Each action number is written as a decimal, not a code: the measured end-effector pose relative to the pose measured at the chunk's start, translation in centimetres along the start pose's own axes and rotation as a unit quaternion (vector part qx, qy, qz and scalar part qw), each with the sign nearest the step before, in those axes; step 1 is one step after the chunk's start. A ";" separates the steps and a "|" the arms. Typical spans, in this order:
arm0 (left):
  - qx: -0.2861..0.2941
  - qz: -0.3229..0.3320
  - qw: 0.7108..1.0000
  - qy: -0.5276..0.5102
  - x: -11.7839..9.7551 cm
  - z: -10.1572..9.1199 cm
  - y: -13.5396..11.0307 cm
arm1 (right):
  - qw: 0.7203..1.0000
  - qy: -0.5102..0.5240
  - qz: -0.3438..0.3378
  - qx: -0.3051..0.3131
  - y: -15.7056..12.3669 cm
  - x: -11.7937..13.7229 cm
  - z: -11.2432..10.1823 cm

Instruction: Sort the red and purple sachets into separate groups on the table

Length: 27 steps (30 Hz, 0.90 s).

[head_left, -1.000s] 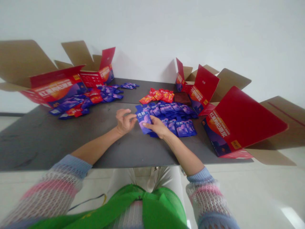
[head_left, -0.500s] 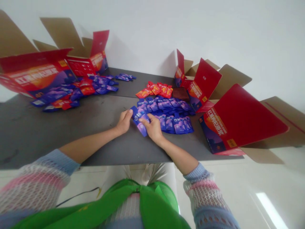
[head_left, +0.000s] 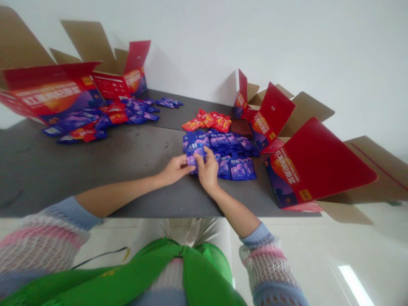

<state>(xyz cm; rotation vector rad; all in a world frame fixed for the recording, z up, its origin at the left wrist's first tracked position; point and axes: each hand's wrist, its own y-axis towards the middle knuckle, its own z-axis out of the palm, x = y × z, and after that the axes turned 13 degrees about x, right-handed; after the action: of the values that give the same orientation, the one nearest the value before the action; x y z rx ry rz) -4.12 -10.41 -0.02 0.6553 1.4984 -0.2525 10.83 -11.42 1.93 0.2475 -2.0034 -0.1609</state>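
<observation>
Between my two hands is a purple-blue pouch (head_left: 194, 149) with white lettering, held nearly upright above the dark table (head_left: 127, 163). My left hand (head_left: 176, 169) grips its lower left edge, fingers closed. On the right side, my right hand (head_left: 208, 169) is closed on it, thumb across the front. Whether more than one pouch is in the hands I cannot tell. Just beyond and to the right lie overlapping rows of purple pouches (head_left: 237, 168), partly hidden by my hands. Behind those rows sit several red-orange pouches (head_left: 219, 122).
A loose heap of purple and red pouches (head_left: 117, 115) lies at the left, in front of an open red carton (head_left: 60, 95). Another open carton (head_left: 135, 80) stands behind. Along the right edge are further open cartons (head_left: 287, 174) with flaps spread out. A dark brown block (head_left: 241, 127) sits near the red-orange pouches.
The pouch has turned from slanted to nearly upright and moved slightly right. My left hand has shifted right and down, from its upper corner to its lower edge.
</observation>
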 end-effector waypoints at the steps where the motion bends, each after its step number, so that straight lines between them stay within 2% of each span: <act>1: -0.019 0.008 1.000 0.010 0.2 -0.2 0.1 | 1.000 0.000 0.002 0.017 -0.1 0.0 -0.1; 4: -0.069 0.022 0.996 0.060 0.7 -0.6 -0.1 | 0.998 -0.001 -0.001 0.067 -0.1 -0.1 -0.4; 9: -0.079 0.021 0.983 0.163 0.7 -0.7 -0.1 | 0.997 -0.024 -0.009 0.074 -0.4 0.5 -0.9; 12: -0.032 0.018 0.989 0.144 1.1 -1.8 0.7 | 0.995 -0.045 -0.033 0.084 -0.6 0.7 -0.9; 15: 0.023 0.034 0.986 0.162 1.3 -3.2 1.0 | 0.994 -0.054 -0.082 0.053 -0.5 0.6 -1.0; 17: 0.046 0.040 0.965 0.255 1.0 -3.8 0.8 | 0.992 -0.046 -0.114 0.027 -0.4 0.4 -1.1; 21: 0.052 0.072 0.908 0.408 0.4 -3.7 0.1 | 0.989 -0.005 -0.142 0.035 -0.2 0.4 -1.4; 24: 0.062 0.077 0.896 0.434 0.4 -3.3 -0.2 | 0.988 -0.006 -0.153 0.008 -0.3 0.5 -1.6; 27: 0.112 0.076 0.892 0.431 0.5 -2.7 -0.3 | 0.987 -0.019 -0.160 -0.013 -0.3 0.5 -1.7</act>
<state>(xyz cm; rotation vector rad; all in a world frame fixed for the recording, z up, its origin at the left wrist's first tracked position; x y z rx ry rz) -6.48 -9.03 -0.43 1.1591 2.2696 0.0041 12.20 -11.85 2.99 0.5533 -1.9862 -0.3988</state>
